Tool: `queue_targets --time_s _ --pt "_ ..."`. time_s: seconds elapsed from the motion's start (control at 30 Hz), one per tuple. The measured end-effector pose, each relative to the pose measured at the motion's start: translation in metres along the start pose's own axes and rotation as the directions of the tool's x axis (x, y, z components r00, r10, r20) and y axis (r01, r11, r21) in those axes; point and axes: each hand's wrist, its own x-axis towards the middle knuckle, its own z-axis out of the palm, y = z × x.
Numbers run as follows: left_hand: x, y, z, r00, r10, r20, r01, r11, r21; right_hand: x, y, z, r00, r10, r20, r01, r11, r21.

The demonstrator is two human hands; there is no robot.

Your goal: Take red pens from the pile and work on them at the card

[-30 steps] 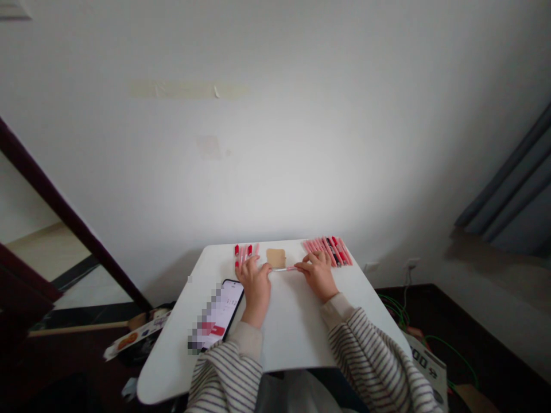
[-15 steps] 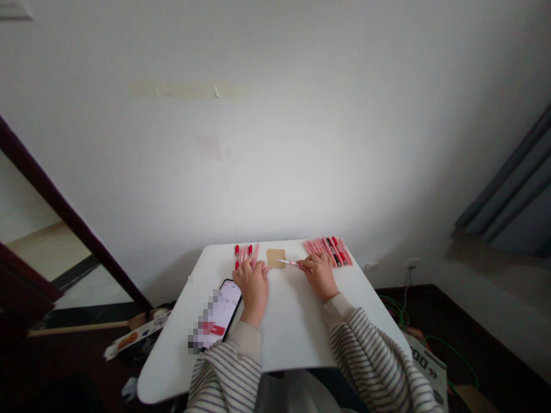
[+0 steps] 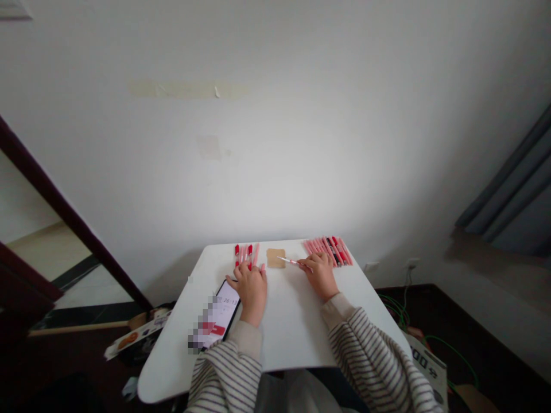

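My right hand [image 3: 319, 271] is closed around a slim white-and-pink pen [image 3: 289, 261], whose pointed white end reaches left over the edge of a tan square pad [image 3: 276, 258]. My left hand [image 3: 252, 287] lies low over the table, fingers bent and little finger out to the side. A short pink pen part [image 3: 263, 267] sticks up at its thumb side, its lower end hidden by the fingers. Just beyond that hand is a small row of pink and red pens [image 3: 244, 252], partly covered. More pink, red and black pens [image 3: 336, 249] lie side by side past my right hand.
A phone [image 3: 224, 310] with a lit timer screen lies left of my left forearm. The white table [image 3: 293, 338] has its far edge near a bare wall [image 3: 275, 189]. Green cables [image 3: 398, 310] and a printed box [image 3: 428, 364] are on the floor at right.
My left hand has drawn slightly back toward me, showing more of the left pens. The pink part at its thumb side has turned from pointing right to upright. My right hand stays nearly still.
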Motion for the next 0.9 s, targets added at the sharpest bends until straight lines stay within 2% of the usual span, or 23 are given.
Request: queue_targets --time_s 0.17,0.3,0.5,0.7,0.9 --pt "0.001 0.0 0.001 1.0 -0.006 -0.018 0.005 1.0 -0.023 0.0 0.001 0.001 1.0 0.001 -0.001 -0.001 1.0 0.007" --pt "0.004 0.001 -0.003 0.999 -0.033 -0.02 0.03 0.994 -0.107 0.0 0.003 0.001 1.0 -0.015 -0.019 0.015 1.0 -0.015" --pt "0.005 0.002 -0.01 1.0 0.002 -0.013 -0.004 0.98 -0.199 0.001 0.003 0.0 0.999 -0.038 -0.024 0.036 0.996 -0.083" --pt "0.004 0.001 -0.009 1.0 0.029 -0.012 -0.031 0.981 -0.191 0.0 0.003 0.001 0.998 -0.061 -0.018 0.059 0.991 -0.119" --pt "0.005 -0.001 -0.003 0.994 0.103 -0.046 -0.107 0.987 -0.116 0.0 0.004 0.0 0.997 -0.069 -0.024 0.066 0.991 -0.119"
